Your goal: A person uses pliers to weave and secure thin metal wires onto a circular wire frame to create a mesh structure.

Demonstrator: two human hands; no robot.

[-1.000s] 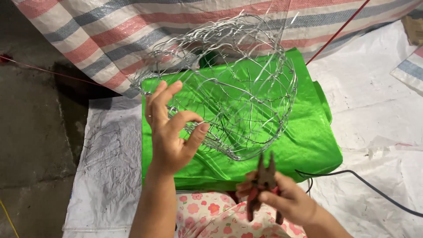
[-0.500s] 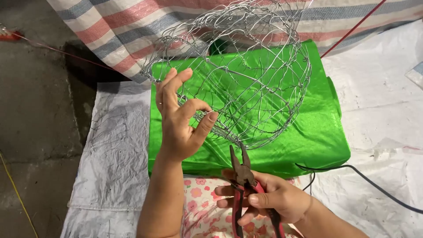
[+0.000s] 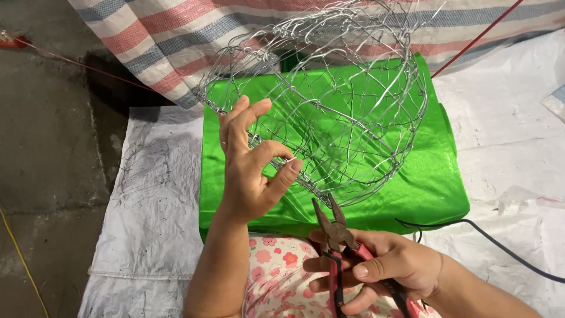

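Head view, looking down. In the upper centre of the frame we see a rounded wire mesh cage [image 3: 329, 106], woven of thin silver wire, standing over a bright green cloth-covered block [image 3: 424, 182]. The left hand [image 3: 250, 171], at centre left, is spread wide, its fingers fanned upward against the near rim of the mesh and its thumb hooked toward a strand; we judge it to be steadying the rim rather than gripping it, though whether a wire is pinched between thumb and forefinger cannot be told. The right hand [image 3: 382, 268], at lower centre, is wrapped firmly about the red handles of a pair of pliers [image 3: 336, 235], whose slightly parted jaws point up toward the lower edge of the cage without touching it. Risks, in our judgement: cut wire ends project from the mesh and could prick the bare left fingers; the light cage, held only by the rim, could roll or deform under a hard pull from the pliers. A black cable [image 3: 500, 241] runs across the white woven sheet [image 3: 147, 206] at lower right. Hidden or unclear: the far rim of the cage merges with the striped tarpaulin [image 3: 165, 35]; the pliers' handle ends and both forearms are cut off at the bottom edge.
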